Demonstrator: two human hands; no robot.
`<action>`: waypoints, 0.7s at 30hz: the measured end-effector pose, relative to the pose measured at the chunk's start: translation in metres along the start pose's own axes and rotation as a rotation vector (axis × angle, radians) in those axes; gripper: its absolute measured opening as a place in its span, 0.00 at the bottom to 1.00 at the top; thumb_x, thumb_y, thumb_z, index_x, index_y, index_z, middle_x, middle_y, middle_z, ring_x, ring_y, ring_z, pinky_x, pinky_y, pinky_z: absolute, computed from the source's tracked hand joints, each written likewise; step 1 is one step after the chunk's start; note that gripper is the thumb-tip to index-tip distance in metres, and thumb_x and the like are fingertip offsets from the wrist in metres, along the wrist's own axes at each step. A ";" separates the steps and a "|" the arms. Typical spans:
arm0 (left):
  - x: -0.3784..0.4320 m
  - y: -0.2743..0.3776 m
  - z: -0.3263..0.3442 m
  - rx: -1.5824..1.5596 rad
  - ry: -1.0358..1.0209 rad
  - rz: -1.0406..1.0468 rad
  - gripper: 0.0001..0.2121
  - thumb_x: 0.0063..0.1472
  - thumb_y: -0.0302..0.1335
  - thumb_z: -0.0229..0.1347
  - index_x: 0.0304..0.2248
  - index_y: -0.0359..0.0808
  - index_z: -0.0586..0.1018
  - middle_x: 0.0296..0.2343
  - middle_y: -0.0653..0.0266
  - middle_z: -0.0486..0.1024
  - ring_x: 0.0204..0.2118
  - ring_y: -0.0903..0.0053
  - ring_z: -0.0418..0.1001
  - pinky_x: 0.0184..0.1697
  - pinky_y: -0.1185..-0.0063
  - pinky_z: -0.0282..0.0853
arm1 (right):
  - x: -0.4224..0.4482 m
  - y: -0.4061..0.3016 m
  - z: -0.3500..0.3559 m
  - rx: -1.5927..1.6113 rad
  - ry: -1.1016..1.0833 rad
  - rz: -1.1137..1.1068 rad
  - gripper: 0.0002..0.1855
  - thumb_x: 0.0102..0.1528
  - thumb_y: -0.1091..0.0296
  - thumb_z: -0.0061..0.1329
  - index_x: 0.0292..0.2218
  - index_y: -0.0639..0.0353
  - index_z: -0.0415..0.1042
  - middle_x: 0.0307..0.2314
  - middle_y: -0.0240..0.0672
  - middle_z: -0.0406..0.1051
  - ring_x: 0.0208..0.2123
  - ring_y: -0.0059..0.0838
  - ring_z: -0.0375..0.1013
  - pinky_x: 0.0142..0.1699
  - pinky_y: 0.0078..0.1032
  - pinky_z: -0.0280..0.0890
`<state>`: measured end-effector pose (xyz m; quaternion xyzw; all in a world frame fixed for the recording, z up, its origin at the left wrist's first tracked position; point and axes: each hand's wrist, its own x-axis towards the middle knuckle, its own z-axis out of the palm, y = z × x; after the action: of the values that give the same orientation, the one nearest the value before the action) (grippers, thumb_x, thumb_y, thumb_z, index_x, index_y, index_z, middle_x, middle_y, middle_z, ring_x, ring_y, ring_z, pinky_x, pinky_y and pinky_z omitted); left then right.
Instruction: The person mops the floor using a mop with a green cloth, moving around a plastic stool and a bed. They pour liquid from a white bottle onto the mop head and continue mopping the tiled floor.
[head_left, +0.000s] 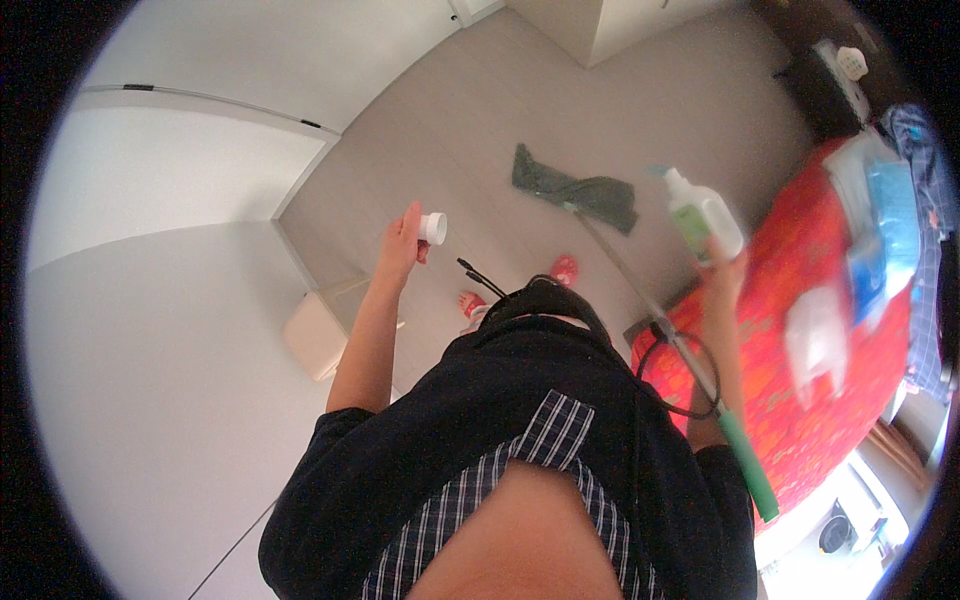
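Note:
My left hand (406, 238) is closed around a small white plastic cap or cup (433, 229), its ridged rim facing right. My right hand (724, 262) grips a white bottle (705, 210) with a green label near its base; the bottle is tilted and blurred, and a bluish nozzle or stream shows at its neck. Between the two hands, farther out, a dark green mop head (577, 187) lies on the floor. Its pole (622, 266) runs back past my right forearm to a green handle grip (750, 465).
A bed with a red patterned cover (802, 375) is on the right, bearing a white plastic bag (817, 337) and blue packaging (889, 217). A beige bin (315, 337) stands by the wall at left. Two black cable ends (480, 276) hang before my waist.

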<state>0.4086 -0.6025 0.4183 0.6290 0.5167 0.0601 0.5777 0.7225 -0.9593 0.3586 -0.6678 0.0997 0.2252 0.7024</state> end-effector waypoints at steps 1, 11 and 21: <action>-0.001 0.000 0.000 -0.006 0.006 -0.002 0.24 0.59 0.49 0.40 0.18 0.36 0.69 0.09 0.69 0.62 0.10 0.83 0.59 0.14 0.82 0.55 | 0.001 0.000 0.001 0.005 -0.001 0.008 0.26 0.45 0.66 0.55 0.45 0.53 0.58 0.38 0.30 0.64 0.39 0.27 0.65 0.35 0.30 0.67; -0.012 0.006 0.003 0.022 0.070 -0.039 0.23 0.60 0.46 0.39 0.20 0.34 0.69 0.10 0.69 0.62 0.10 0.85 0.59 0.13 0.84 0.54 | 0.017 -0.010 0.045 -0.018 -0.137 0.089 0.25 0.47 0.65 0.54 0.45 0.53 0.58 0.40 0.31 0.63 0.41 0.30 0.65 0.36 0.31 0.69; -0.021 0.010 0.015 -0.156 0.056 -0.071 0.21 0.61 0.44 0.40 0.25 0.34 0.72 0.14 0.68 0.66 0.13 0.85 0.61 0.16 0.85 0.59 | 0.025 -0.019 0.073 0.340 -0.343 0.282 0.25 0.50 0.64 0.50 0.48 0.51 0.56 0.44 0.34 0.61 0.45 0.36 0.62 0.40 0.39 0.67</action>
<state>0.4149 -0.6254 0.4320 0.5614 0.5484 0.0974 0.6121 0.7408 -0.8834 0.3709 -0.4718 0.1075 0.4105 0.7729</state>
